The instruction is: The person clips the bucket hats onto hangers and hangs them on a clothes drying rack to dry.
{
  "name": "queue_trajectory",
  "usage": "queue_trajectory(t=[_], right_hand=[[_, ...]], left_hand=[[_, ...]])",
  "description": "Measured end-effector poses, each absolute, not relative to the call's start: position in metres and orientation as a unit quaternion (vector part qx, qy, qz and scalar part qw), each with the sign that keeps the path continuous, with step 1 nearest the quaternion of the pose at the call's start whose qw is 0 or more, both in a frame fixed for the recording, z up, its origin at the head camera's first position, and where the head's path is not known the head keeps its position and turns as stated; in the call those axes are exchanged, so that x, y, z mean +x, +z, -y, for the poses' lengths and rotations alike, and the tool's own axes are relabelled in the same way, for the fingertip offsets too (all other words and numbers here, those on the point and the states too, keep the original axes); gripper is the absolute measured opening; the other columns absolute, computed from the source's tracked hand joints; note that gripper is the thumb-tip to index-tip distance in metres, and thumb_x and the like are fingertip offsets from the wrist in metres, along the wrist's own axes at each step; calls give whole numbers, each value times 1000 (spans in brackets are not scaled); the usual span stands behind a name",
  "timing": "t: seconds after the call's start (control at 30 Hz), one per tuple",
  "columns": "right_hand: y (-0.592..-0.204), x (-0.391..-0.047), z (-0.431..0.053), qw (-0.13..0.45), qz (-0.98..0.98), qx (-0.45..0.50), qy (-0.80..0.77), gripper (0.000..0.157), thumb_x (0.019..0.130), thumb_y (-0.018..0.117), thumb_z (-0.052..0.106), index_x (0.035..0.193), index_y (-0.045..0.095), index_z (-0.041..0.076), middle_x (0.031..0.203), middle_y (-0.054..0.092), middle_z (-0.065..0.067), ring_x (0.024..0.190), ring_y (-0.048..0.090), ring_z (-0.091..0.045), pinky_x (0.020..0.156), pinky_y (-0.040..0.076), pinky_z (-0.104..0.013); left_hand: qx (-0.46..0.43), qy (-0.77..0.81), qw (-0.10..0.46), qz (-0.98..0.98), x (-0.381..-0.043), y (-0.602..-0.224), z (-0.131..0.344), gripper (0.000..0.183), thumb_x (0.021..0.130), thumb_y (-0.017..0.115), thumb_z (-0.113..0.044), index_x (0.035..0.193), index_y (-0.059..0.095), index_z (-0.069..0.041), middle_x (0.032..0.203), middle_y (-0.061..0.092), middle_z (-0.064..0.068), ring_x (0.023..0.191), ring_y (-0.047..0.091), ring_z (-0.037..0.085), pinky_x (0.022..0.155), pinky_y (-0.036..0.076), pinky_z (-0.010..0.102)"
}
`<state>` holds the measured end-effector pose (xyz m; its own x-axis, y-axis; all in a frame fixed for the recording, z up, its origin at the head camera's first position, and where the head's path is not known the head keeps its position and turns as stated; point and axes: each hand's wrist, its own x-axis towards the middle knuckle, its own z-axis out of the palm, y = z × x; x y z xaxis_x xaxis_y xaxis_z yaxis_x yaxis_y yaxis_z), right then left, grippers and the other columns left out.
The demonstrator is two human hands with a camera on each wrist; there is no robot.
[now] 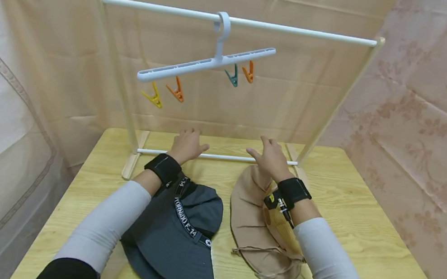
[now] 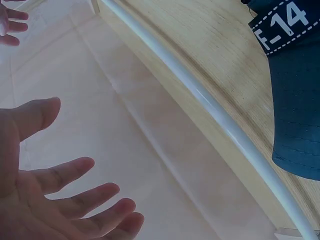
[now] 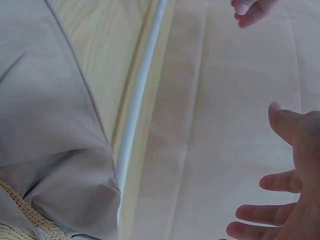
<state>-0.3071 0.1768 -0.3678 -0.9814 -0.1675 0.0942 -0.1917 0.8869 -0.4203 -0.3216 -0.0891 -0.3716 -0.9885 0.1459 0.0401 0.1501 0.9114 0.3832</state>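
Hovering at about 9 o'clock from the middle of the head view, the left hand (image 1: 187, 146) has its fingers loosely spread apart, and the right hand (image 1: 272, 159) sits near 3 o'clock with its fingers apart too. Both are near the lower bar (image 1: 225, 157) of a little rack (image 1: 159, 9), and the wrist views show them off it. Down at 7 o'clock a dark hat (image 1: 175, 252) with "TORNADO F-14" on its band lies on the worktop (image 1: 359, 245), partly under the left forearm. At 5 o'clock there's a beige hat (image 1: 246, 214), with the right wrist above it. Up top, a pale hanger (image 1: 190, 67) hooks over the top bar near 12 o'clock, tilted, its low end toward 10. Yellow (image 1: 155, 98) and orange clips (image 1: 177, 93) dangle around 10 o'clock, teal (image 1: 233, 78) and another orange one (image 1: 249, 74) around 12.
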Motion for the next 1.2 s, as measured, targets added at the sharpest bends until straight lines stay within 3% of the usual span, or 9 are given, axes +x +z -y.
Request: queue_trajectory(t=[0.37, 0.6, 0.9, 1.2], right_hand=[[-365, -300, -188, 16, 964, 102, 243, 68, 99, 47, 51, 147, 39, 2, 146, 39, -30, 129, 44, -47, 103, 40, -58], [-363, -291, -191, 12, 957, 117, 267, 61, 101, 48, 44, 143, 44, -1, 131, 56, -29, 117, 56, -43, 94, 47, -54], [-367, -279, -199, -4, 959, 108, 261, 58, 101, 51, 39, 140, 47, -3, 119, 62, -29, 105, 61, -41, 86, 50, -50], [-372, -271, -203, -20, 953, 100, 284, 57, 100, 52, 37, 140, 47, -4, 120, 62, -29, 102, 62, -39, 81, 51, -46]], left_hand=[[-80, -217, 15, 973, -313, -371, 81, 58, 99, 52, -41, 144, 44, -6, 145, 46, 20, 132, 46, 36, 105, 42, 50], [-93, -209, -1, 974, -307, -369, 75, 59, 98, 55, -42, 144, 46, -7, 145, 48, 17, 127, 51, 37, 101, 45, 50], [-121, -208, -21, 970, -305, -377, 53, 55, 98, 56, -39, 142, 48, -7, 144, 49, 19, 128, 51, 36, 103, 45, 49], [-123, -219, -15, 968, -298, -387, 46, 53, 97, 59, -37, 138, 51, -5, 135, 56, 18, 120, 56, 35, 100, 47, 47]])
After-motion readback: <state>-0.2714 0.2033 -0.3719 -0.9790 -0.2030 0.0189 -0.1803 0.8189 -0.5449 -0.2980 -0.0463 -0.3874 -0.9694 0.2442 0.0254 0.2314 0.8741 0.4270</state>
